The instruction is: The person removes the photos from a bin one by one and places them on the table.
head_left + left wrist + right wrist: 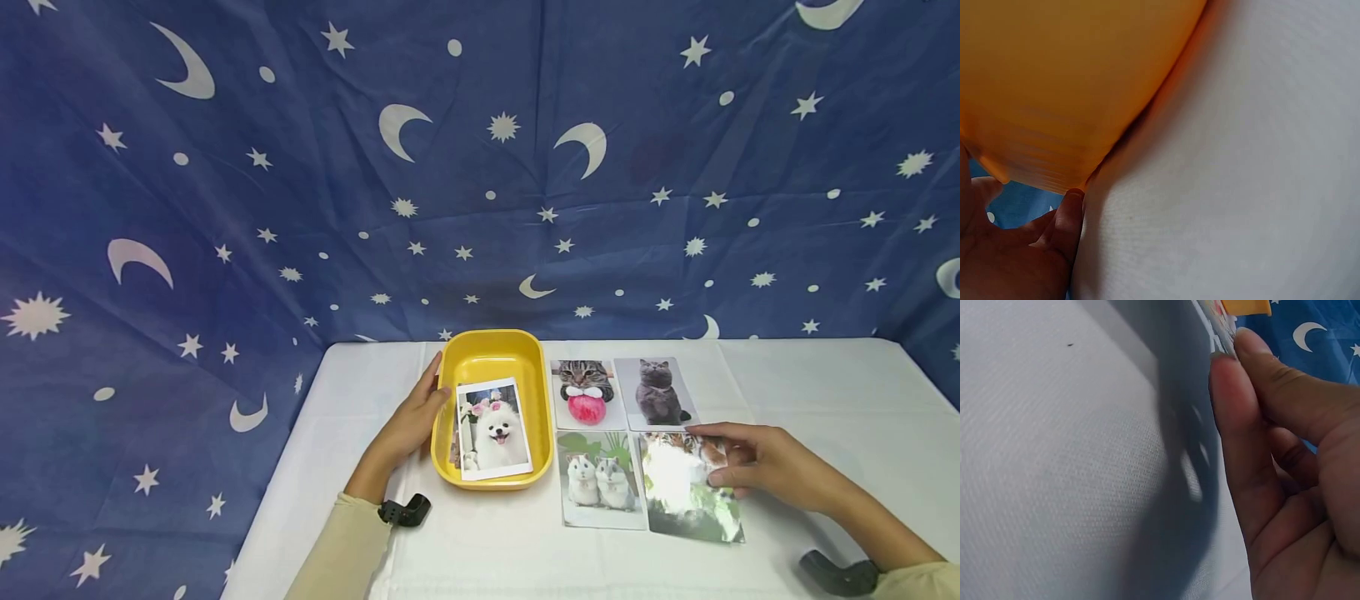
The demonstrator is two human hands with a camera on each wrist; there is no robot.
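My left hand point(408, 425) grips the left side of a yellow plastic tray point(491, 337), thumb at its rim. Inside the tray lies a white-bordered photo point(501, 437) of a fluffy white dog, over another mostly hidden picture. In the left wrist view, fingers point(1069, 215) touch the tray's outer wall point(1085, 75). My right hand point(787, 471) pinches the right edge of a glossy photo card point(686, 492), its picture partly washed out by glare. The right wrist view has thumb and finger point(1235, 394) pressed together at the card's edge point(1222, 328).
Beside the tray lie a tabby cat card point(585, 396), a grey cat card point(656, 392) and a card with two small rodents point(602, 483). A white cloth covers the table point(480, 542). A blue moon-and-star curtain point(480, 167) hangs behind and at the left.
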